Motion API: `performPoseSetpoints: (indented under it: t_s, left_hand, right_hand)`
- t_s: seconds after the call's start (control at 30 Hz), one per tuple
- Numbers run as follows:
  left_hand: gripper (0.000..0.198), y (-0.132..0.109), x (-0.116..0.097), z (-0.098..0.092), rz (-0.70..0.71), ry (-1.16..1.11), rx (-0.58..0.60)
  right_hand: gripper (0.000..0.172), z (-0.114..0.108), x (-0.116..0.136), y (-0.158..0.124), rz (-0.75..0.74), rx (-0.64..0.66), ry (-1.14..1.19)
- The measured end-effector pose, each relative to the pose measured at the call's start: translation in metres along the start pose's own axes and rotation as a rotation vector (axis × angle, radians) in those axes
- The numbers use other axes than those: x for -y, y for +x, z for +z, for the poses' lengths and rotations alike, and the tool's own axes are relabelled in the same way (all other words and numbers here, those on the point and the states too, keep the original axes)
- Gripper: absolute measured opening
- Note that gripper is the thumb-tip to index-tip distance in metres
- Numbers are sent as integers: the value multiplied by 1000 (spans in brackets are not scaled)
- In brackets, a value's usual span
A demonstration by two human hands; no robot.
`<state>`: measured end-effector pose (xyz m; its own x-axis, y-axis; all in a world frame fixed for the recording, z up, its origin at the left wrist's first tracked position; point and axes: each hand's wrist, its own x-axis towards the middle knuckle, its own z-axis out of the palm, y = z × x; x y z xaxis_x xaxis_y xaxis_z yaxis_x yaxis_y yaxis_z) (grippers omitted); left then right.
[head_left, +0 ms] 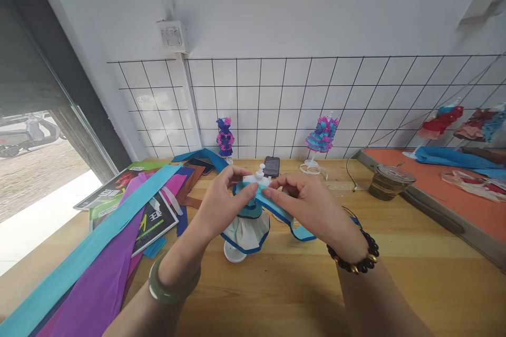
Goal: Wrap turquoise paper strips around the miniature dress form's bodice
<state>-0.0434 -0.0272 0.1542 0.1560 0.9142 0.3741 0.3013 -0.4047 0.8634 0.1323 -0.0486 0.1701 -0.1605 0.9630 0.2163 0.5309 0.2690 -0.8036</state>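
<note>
A small white mannequin stand point(260, 174) is between my hands, its round base point(234, 253) on the wooden table. It wears a tiny dress with a white skirt point(248, 231) edged in dark blue. Across the mannequin's upper chest lies a light blue fabric strip point(276, 207) with dark blue edging. My left hand point(222, 199) presses the strip against the chest with its thumb, fingers behind the shoulder. On the other side, my right hand point(307, 201) pinches the strip between thumb and fingers. The loose end trails to the table under my right hand.
Long fabric strips point(98, 268) and magazines point(158, 226) cover the table's left side. A phone point(272, 166) and two dressed mannequins point(225, 138) point(323, 136) stand towards the wall. At right are a tape roll point(391, 181) and an orange board point(438, 195) with more dresses.
</note>
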Motion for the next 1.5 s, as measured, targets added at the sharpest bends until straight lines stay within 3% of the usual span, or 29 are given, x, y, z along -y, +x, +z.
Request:
performPoseSetpoints:
  t_s: [0.83,1.3,1.5]
  left_hand:
    - [17,-3,-4,2,20,23,1]
    - [18,-3,-2,-2,40,19,37]
    - [19,-3,-3,-2,17,4,31]
  right_hand:
    - [20,0,8,-5,-99,61,54]
    - [19,3,5,-1,-92,-25,24]
    - [20,1,8,-4,-65,47,25]
